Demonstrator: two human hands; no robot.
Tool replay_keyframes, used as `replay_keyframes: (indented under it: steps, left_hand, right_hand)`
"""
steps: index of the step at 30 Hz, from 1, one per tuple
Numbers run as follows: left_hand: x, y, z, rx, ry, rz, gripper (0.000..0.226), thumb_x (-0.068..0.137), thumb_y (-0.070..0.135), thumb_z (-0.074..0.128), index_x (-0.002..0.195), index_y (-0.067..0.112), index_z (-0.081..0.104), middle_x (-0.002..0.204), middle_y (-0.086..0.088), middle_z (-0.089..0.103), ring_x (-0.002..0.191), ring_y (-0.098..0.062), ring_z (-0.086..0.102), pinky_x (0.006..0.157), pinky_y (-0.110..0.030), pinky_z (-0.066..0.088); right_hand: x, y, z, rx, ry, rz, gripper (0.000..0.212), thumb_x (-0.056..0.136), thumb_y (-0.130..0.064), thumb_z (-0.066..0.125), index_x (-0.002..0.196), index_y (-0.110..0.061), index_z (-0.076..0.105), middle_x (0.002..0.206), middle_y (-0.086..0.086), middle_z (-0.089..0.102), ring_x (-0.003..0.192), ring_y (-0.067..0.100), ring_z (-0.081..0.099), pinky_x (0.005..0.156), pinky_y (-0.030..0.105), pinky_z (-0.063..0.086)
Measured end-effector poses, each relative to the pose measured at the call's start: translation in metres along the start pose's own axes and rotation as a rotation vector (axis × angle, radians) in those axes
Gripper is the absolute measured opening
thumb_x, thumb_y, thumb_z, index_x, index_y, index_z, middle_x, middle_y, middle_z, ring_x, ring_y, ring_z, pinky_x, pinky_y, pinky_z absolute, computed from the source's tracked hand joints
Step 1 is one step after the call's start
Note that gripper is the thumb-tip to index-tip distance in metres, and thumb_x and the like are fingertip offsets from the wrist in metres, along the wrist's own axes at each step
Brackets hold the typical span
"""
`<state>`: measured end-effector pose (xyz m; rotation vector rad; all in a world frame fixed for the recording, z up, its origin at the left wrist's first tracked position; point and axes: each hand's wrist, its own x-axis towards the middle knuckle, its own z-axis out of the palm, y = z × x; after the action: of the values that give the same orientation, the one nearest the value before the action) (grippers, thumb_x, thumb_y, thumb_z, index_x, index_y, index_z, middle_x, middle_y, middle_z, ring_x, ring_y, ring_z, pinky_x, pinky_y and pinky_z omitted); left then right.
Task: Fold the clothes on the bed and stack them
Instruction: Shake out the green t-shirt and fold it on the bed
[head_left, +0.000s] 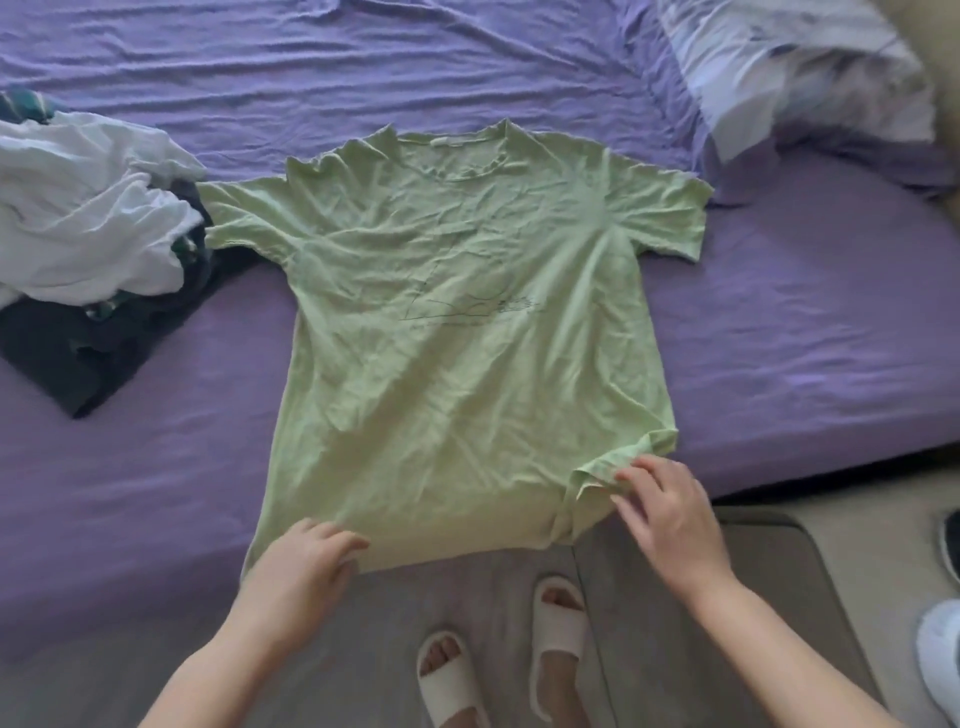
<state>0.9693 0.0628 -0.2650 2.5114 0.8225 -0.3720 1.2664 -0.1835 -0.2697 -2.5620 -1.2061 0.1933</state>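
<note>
Green T-shirt (467, 322) lies flat on bed; left hand (306, 561) and right hand (670, 514) pinch its hem.

Bedroom corner with a purple-sheeted bed

A wrinkled purple fitted sheet (779, 338) covers the bed, with a pale patterned pillow (800, 67) at its far right corner. Below the bed edge lies a grey floor mat (727, 597) on a beige floor (852, 499), in soft, even daylight.
</note>
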Motion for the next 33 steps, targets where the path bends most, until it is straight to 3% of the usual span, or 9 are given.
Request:
replay_keyframes:
  steps: [4,8,9,11,13,16,21,27,33]
  left_hand:
    - [0.046,0.066,0.006,-0.123,0.027,0.209,0.025,0.071,0.034,0.049,0.083,0.027,0.071,0.086,0.012,0.068,0.080,-0.014,0.061,0.073,-0.020,0.049]
    - [0.074,0.118,0.022,-0.096,-0.040,0.273,0.033,0.069,0.031,0.047,0.093,0.031,0.070,0.104,0.006,0.068,0.098,-0.023,0.065,0.078,-0.025,0.055]
    - [0.078,0.129,0.023,-0.057,-0.047,0.247,0.038,0.075,0.028,0.047,0.107,0.031,0.066,0.122,0.002,0.061,0.115,-0.028,0.057,0.091,-0.030,0.051]
    - [0.083,0.144,0.027,0.030,-0.170,0.185,0.049,0.089,0.023,0.045,0.137,0.032,0.043,0.153,0.001,0.028,0.143,-0.028,0.020,0.114,-0.037,0.025]
    - [0.083,0.154,0.029,0.097,-0.238,0.147,0.059,0.093,0.021,0.044,0.147,0.034,0.023,0.159,0.004,0.006,0.146,-0.025,0.001,0.118,-0.041,0.011]
    - [0.082,0.159,0.026,0.132,-0.309,0.121,0.066,0.093,0.017,0.044,0.149,0.034,0.013,0.159,0.004,-0.003,0.146,-0.027,-0.004,0.118,-0.046,0.009]
    - [0.080,0.161,0.013,0.135,-0.372,0.118,0.059,0.097,0.033,0.043,0.149,0.031,0.016,0.160,0.004,0.002,0.146,-0.026,0.000,0.117,-0.045,0.011]
    - [0.087,0.167,-0.012,0.066,-0.271,0.150,0.053,0.097,0.035,0.043,0.146,0.027,0.028,0.153,0.003,0.029,0.144,-0.025,0.015,0.115,-0.036,0.020]
    - [0.120,0.177,-0.040,-0.006,-0.210,0.146,0.051,0.098,0.039,0.041,0.146,0.026,0.028,0.148,0.006,0.037,0.143,-0.021,0.018,0.112,-0.030,0.021]
  right_hand:
    - [0.012,0.018,0.003,0.232,-0.069,0.476,0.038,0.082,-0.034,0.067,0.111,-0.011,0.057,0.105,0.007,0.062,0.099,0.029,0.058,0.082,0.040,0.045]
    - [0.020,0.008,0.011,0.281,-0.043,0.487,0.033,0.086,-0.025,0.064,0.114,-0.009,0.056,0.105,0.008,0.069,0.097,0.031,0.062,0.081,0.040,0.042]
    - [0.019,0.008,0.009,0.303,-0.022,0.491,0.029,0.086,-0.020,0.064,0.112,-0.009,0.057,0.103,0.008,0.069,0.096,0.031,0.063,0.080,0.040,0.042]
    - [0.009,0.012,-0.001,0.342,-0.023,0.538,0.027,0.085,-0.020,0.065,0.110,-0.013,0.057,0.099,0.004,0.069,0.093,0.030,0.063,0.079,0.039,0.042]
    - [-0.014,0.025,-0.012,0.308,-0.081,0.581,0.030,0.084,-0.022,0.066,0.111,-0.016,0.056,0.093,0.001,0.068,0.091,0.029,0.063,0.078,0.036,0.040]
    - [-0.052,0.045,-0.025,0.175,-0.264,0.683,0.035,0.085,-0.026,0.063,0.117,-0.020,0.051,0.089,-0.008,0.062,0.099,0.021,0.063,0.081,0.032,0.037]
    - [-0.047,0.045,-0.031,0.136,-0.236,0.622,0.042,0.081,-0.022,0.068,0.120,-0.015,0.053,0.115,0.003,0.061,0.108,0.024,0.058,0.084,0.039,0.042]
    - [0.020,-0.003,-0.042,0.298,-0.216,0.417,0.034,0.084,-0.021,0.066,0.116,-0.015,0.055,0.108,-0.001,0.060,0.103,0.018,0.059,0.088,0.037,0.046]
    - [0.073,-0.012,-0.043,0.371,-0.277,0.433,0.033,0.085,-0.025,0.061,0.117,-0.021,0.055,0.112,-0.004,0.060,0.099,0.015,0.059,0.088,0.035,0.047]
